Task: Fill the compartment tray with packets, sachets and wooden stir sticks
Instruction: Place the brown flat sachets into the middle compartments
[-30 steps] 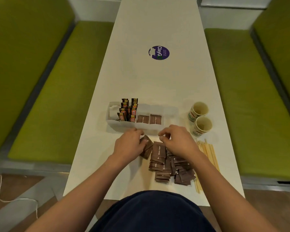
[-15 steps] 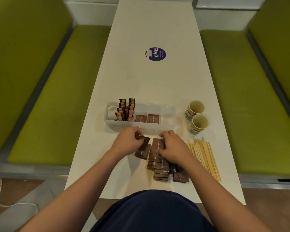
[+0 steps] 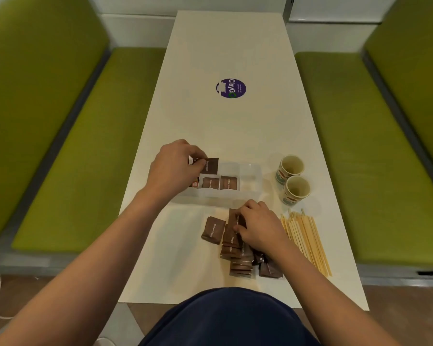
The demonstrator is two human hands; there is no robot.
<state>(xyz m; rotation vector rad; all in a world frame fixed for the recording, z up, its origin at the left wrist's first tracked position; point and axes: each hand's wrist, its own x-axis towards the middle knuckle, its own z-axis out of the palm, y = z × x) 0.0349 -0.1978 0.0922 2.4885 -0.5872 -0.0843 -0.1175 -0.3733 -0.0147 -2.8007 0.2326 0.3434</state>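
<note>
Nearest the person, the right hand (image 3: 258,228) rests on the pile (image 3: 235,248) of brown packets. Its fingers (image 3: 250,208) curl over the top ones and the thumb presses against an edge, so it seems to be gripping the next packet. Just right of the pile lie the sticks (image 3: 306,242), with their long axis running away from the person, untouched.

Beyond the pile stands the tray (image 3: 258,182) on the desk (image 3: 210,126). Two of its front compartments each hold brown packets lying flat.

The left hand (image 3: 175,168) hovers above the tray's left part and hides what lies under it. Its fingers (image 3: 198,156) pinch one packet (image 3: 211,166) by its left edge. The packet juts out to the right of the fingers and hangs above the back row, just behind the left of the two filled front compartments.

The drop probably turns on this: the packet is already above the tray, so the left hand needs only to lower and let go. Which compartment is meant I cannot tell.

Right of the tray sit two cups (image 3: 294,179).
</note>
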